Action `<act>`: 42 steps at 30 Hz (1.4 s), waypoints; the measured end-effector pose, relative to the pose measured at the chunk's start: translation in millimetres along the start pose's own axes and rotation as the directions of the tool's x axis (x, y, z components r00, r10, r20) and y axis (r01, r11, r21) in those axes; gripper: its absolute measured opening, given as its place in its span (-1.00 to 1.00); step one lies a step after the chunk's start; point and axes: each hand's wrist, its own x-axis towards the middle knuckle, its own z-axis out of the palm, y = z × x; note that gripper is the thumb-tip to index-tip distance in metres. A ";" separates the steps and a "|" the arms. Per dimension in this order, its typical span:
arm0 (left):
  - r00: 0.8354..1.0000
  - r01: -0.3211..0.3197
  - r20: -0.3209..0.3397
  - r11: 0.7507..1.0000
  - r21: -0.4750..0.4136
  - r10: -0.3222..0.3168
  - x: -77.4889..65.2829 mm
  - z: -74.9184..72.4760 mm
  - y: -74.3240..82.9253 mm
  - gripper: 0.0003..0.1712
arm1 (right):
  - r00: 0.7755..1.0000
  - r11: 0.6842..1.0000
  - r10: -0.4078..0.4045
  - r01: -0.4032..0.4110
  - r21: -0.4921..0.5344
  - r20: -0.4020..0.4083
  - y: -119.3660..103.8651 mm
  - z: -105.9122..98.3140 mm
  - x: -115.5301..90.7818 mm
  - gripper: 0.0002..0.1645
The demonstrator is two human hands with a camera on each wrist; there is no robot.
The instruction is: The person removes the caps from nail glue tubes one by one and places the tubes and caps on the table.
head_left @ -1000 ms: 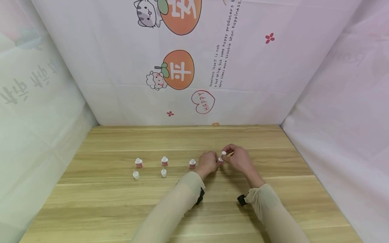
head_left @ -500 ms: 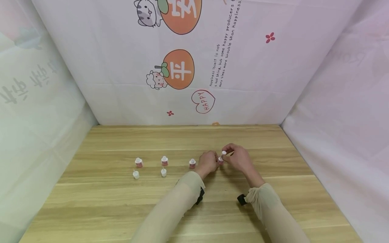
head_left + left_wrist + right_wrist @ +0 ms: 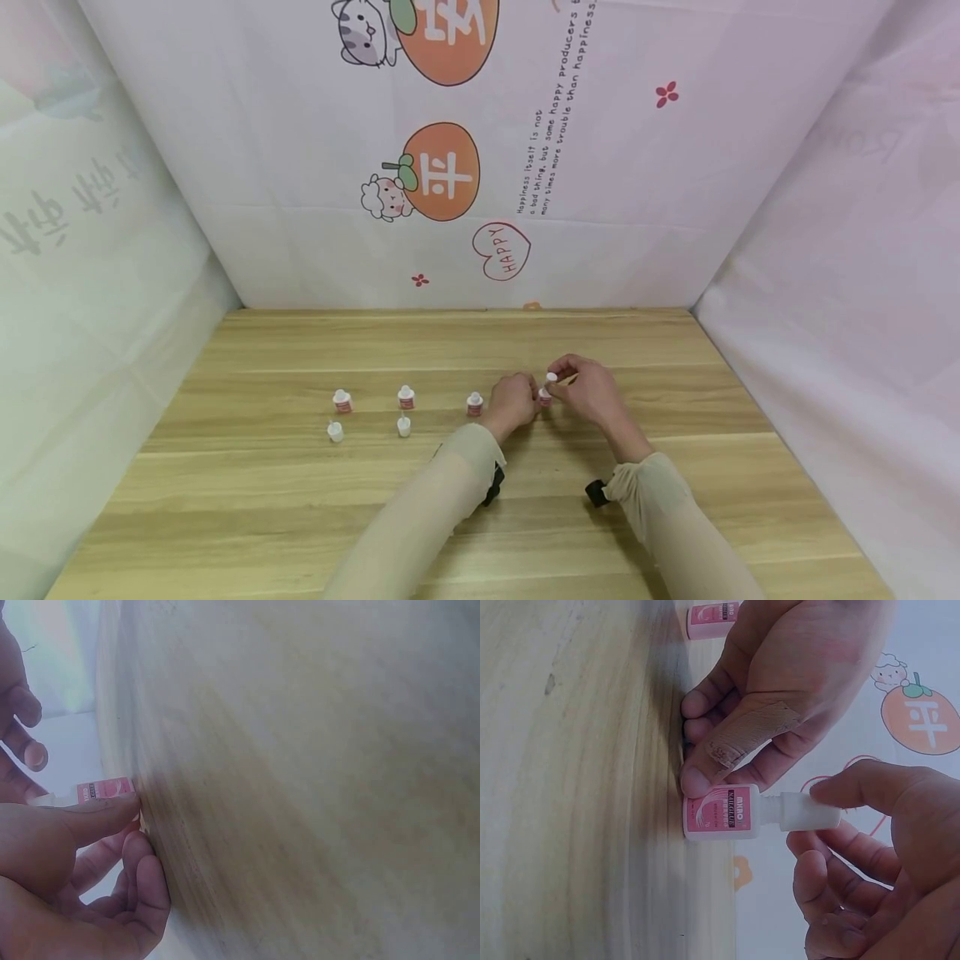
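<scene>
A small nail glue bottle (image 3: 721,814) with a pink label stands upright on the table. My left hand (image 3: 513,400) steadies it at its base, thumb against the label side. Pinched between the thumb and fingers of my right hand (image 3: 592,392) is the bottle's white cap (image 3: 796,812). It sits over the top of the neck, part of which shows below it. In the left wrist view the left thumb covers part of the pink label (image 3: 105,789). Just left of my left hand stands another nail glue bottle (image 3: 475,406), its cap off.
Farther left stand two more uncapped bottles, one bottle (image 3: 342,402) at the end and one bottle (image 3: 407,398) nearer the middle. In front of them lie two white brush caps (image 3: 336,432), stems upward. White printed cloth (image 3: 600,250) walls the wooden table (image 3: 262,517) behind and on both sides.
The cap at my right fingertips has shifted very slightly to the left. Both hands and the other bottles stay where they were.
</scene>
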 end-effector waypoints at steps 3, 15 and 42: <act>1.000 0.001 0.003 1.000 -0.008 -0.001 -0.3 0.4 -0.2 -0.89 | 1.000 1.000 0.010 -0.010 -0.001 0.009 0.3 0.2 0.3 -0.77; 1.000 0.004 0.012 1.000 -0.009 -0.004 1.3 0.9 -0.7 -0.89 | 1.000 1.000 0.008 -0.008 -0.014 0.010 0.5 0.5 0.4 -0.75; 0.999 0.033 0.041 0.999 0.024 -0.034 2.1 -0.8 2.4 -0.91 | 0.992 0.995 -0.102 0.102 -0.003 -0.079 -4.0 -7.4 -3.9 -0.71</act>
